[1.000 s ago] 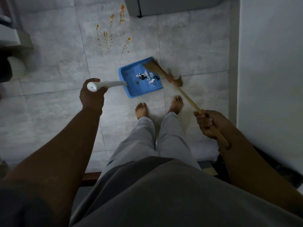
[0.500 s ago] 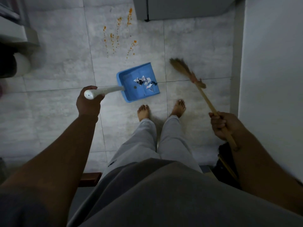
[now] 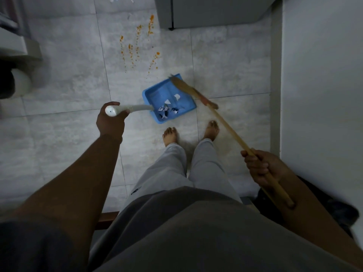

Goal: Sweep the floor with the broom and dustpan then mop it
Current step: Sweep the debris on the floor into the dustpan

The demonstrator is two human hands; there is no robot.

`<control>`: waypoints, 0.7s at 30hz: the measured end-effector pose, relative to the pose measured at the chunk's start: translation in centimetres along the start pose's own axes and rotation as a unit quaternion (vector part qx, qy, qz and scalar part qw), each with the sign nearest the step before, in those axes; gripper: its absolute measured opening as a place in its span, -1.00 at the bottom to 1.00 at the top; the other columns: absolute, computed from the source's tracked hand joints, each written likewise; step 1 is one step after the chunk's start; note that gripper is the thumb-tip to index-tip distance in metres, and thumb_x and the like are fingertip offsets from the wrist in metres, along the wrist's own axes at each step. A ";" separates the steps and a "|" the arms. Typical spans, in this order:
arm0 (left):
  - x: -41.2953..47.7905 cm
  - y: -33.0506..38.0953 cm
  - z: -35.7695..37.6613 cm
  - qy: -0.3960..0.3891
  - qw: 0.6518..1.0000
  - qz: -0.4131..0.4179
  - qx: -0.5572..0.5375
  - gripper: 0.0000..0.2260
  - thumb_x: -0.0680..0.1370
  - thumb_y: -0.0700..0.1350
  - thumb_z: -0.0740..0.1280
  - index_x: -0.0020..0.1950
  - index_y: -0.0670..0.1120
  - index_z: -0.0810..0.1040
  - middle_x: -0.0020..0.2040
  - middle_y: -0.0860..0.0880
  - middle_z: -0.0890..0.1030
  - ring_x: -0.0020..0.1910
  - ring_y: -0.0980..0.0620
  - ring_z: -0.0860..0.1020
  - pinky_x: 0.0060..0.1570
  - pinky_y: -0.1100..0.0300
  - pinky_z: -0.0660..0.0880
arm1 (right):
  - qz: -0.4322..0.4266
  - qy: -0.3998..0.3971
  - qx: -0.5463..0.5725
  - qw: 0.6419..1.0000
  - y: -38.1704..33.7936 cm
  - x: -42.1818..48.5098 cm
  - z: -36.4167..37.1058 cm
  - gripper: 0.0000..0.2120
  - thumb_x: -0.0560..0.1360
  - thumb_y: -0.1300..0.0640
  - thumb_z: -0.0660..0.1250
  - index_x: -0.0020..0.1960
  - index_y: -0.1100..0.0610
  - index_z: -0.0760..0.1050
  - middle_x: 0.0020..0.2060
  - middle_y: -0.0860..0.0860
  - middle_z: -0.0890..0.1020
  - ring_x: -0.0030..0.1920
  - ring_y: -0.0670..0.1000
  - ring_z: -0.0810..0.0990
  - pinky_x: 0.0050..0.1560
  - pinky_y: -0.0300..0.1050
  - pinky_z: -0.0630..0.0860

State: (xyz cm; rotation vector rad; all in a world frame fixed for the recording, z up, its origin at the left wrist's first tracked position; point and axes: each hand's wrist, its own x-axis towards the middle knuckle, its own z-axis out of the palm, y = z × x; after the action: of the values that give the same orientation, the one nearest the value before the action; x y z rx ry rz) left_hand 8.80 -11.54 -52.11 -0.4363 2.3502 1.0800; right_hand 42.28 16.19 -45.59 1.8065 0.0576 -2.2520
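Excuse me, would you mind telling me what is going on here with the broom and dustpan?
A barefoot person is sweeping a tiled floor. The left hand grips the white handle of a blue dustpan, which holds paper scraps. The right hand grips the stick of the broom, whose bristles are at the pan's far right edge. Orange spatter lies on the tiles beyond the pan. No mop is in view.

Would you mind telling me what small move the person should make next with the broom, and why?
Probably a short stroke of the broom inward across the dustpan, since its bristles sit at the pan's far edge, paper scraps lie inside, and the left hand grips the pan's handle. The orange spatter looks like mop work.
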 end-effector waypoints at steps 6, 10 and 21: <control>-0.4 2.1 2.6 -0.027 1.000 0.014 -0.008 -0.71 0.38 -0.10 0.56 0.03 0.07 0.58 -0.03 0.06 0.63 -0.04 0.06 0.60 0.05 0.10 0.60 | -0.060 0.008 0.053 0.997 -2.0 -0.9 -2.2 -0.67 0.67 0.05 0.01 -0.09 0.21 0.42 -0.56 -0.07 0.33 -0.71 -0.14 0.26 -0.73 -0.38 0.19; -1.2 3.8 5.6 -0.059 0.997 0.049 0.014 -0.71 0.37 -0.09 0.57 0.02 0.08 0.58 -0.04 0.08 0.62 -0.01 0.04 0.61 0.10 0.04 0.59 | -0.098 0.001 0.115 0.989 -3.8 -1.0 -4.6 -0.66 0.68 0.06 0.01 -0.09 0.22 0.43 -0.55 -0.08 0.35 -0.70 -0.14 0.28 -0.71 -0.37 0.23; -4.7 9.2 15.2 -0.135 0.980 0.132 0.069 -0.72 0.38 -0.13 0.57 -0.04 0.11 0.57 -0.02 0.01 0.63 -0.07 0.03 0.58 -0.03 0.07 0.58 | -0.182 0.002 0.381 0.906 -6.5 2.0 -13.0 -0.65 0.69 0.08 0.03 -0.11 0.25 0.44 -0.53 -0.05 0.40 -0.67 -0.16 0.31 -0.66 -0.39 0.25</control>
State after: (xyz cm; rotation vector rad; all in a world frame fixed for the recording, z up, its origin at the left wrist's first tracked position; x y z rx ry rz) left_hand 12.97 6.40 -52.23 0.0739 2.2590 1.0103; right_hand 52.83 24.55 -51.33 2.3176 -0.6228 -2.7812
